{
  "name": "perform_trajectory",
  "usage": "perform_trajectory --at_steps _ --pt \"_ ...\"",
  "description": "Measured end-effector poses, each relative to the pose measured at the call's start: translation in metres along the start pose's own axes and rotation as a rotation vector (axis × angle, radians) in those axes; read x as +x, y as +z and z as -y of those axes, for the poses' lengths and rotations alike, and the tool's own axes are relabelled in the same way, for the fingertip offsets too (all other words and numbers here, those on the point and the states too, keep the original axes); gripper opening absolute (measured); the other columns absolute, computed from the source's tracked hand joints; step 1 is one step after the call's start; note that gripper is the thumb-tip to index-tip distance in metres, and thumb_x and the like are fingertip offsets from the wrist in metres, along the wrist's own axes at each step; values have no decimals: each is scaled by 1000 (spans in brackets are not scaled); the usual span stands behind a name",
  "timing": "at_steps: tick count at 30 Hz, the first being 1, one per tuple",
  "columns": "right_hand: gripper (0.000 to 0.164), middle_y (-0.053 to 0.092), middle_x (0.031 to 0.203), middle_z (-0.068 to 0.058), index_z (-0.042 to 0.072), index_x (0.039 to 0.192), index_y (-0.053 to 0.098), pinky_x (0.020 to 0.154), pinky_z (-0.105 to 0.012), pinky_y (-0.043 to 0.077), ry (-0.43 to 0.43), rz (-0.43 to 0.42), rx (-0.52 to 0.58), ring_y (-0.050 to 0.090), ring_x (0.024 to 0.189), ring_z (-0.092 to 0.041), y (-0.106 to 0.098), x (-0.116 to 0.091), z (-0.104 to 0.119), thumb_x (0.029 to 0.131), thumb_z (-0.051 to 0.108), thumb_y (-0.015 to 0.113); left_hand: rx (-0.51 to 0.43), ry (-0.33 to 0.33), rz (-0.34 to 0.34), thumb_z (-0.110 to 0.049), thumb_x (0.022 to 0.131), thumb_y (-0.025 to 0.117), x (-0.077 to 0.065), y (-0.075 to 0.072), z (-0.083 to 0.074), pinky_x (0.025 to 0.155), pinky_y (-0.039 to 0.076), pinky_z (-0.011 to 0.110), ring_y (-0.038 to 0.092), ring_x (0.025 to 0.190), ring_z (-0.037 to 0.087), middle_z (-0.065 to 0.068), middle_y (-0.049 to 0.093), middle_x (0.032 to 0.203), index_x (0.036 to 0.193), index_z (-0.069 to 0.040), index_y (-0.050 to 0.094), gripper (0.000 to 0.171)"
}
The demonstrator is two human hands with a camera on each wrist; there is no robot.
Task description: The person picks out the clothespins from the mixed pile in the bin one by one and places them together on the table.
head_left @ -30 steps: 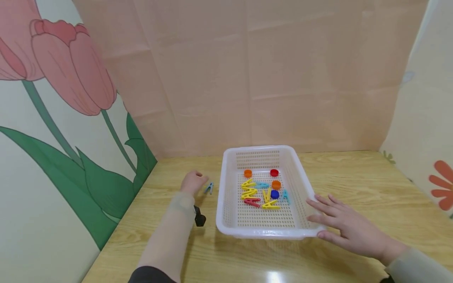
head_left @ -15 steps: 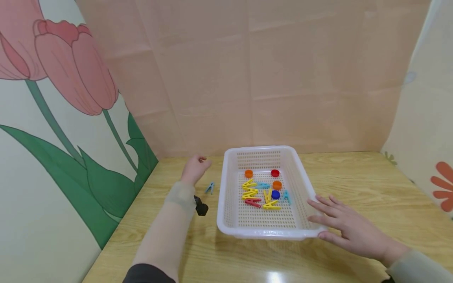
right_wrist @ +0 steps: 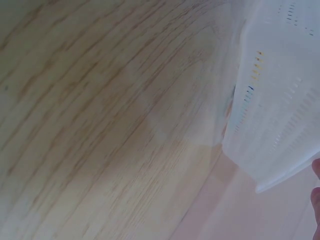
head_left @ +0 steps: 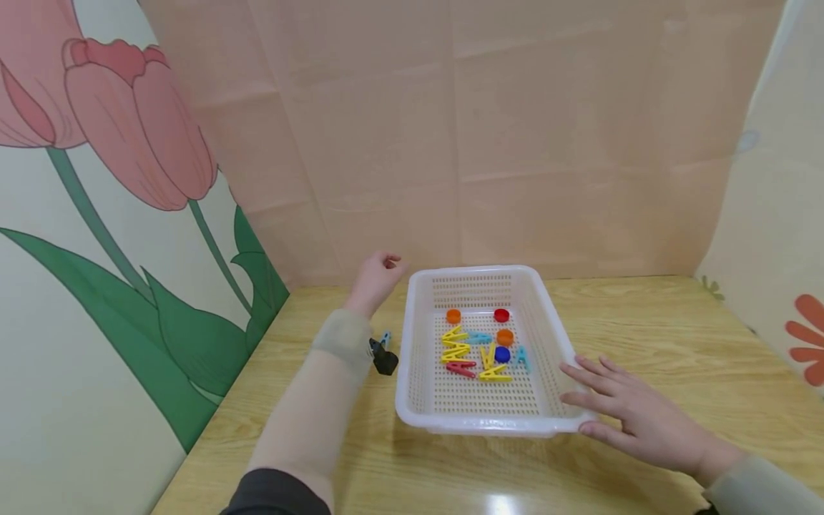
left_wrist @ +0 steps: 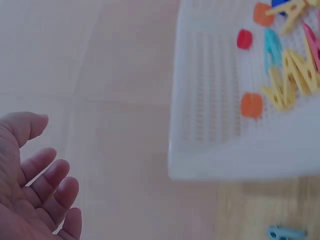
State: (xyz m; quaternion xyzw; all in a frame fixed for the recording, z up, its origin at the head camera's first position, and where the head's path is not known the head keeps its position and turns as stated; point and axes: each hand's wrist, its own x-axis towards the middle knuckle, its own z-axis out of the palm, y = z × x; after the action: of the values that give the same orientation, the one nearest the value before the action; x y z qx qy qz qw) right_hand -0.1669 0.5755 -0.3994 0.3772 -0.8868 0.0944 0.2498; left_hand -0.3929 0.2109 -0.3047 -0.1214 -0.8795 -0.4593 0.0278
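A white plastic basket [head_left: 476,427] stands on the table, holding yellow clothespins [head_left: 454,350], a red clothespin [head_left: 460,369], light blue clothespins [head_left: 522,358] and several bottle caps [head_left: 505,337] in orange, red and blue. My left hand [head_left: 376,281] is raised beyond the basket's far left corner; the left wrist view shows its fingers loosely bent, nothing in them. My right hand [head_left: 634,415] rests on the basket's right rim with spread fingers; only its fingertips [right_wrist: 316,200] enter the right wrist view. One blue clothespin [left_wrist: 286,233] lies on the table left of the basket, partly hidden in the head view.
The wooden table [head_left: 637,315] ends at a wall covered in pinkish-brown sheeting [head_left: 547,143]. A tulip-painted wall [head_left: 129,214] borders the left side, and another painted wall [head_left: 772,236] the right. A black wrist camera [head_left: 384,357] sticks out from the left wrist.
My left hand has moved up and away from the loose blue clothespin, then to the right toward the basket's far corner. My right hand stays at the rim.
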Motion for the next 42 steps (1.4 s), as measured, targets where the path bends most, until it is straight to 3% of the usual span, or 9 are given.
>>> perform_trajectory --at_steps 7,14,25,34,42 --pt "41 48 144 -6 24 122 66 115 -27 9 0 1 -13 28 141 -17 0 0 -1 85 39 71 -29 58 24 -35 93 61 -3 23 -30 80 48 37 54 92 23 6 57 105 124 -7 57 42" --pt "40 48 143 -7 22 121 66 115 -28 9 -2 2 -13 29 141 -18 1 0 -1 85 40 70 -37 43 76 -39 92 63 -11 52 -46 78 49 32 55 90 19 -2 58 102 123 -16 57 39" --pt "41 48 144 -6 22 122 66 115 -27 8 13 14 -9 28 141 -18 1 -2 -1 85 38 71 -15 32 144 -42 90 65 -14 91 -52 74 50 29 56 86 17 -5 57 98 119 -20 58 37" --pt "41 49 143 -7 22 122 66 115 -28 8 5 11 -23 30 141 -19 1 -1 -1 86 41 69 62 112 165 -36 91 65 -13 116 -46 76 48 30 55 84 15 -4 58 96 116 -15 62 33" --pt "40 49 143 -7 22 121 66 116 -29 9 1 8 -26 30 140 -19 1 1 0 86 42 69 85 82 206 -37 89 67 -17 137 -46 76 49 30 56 82 13 -7 60 95 112 -18 63 30"
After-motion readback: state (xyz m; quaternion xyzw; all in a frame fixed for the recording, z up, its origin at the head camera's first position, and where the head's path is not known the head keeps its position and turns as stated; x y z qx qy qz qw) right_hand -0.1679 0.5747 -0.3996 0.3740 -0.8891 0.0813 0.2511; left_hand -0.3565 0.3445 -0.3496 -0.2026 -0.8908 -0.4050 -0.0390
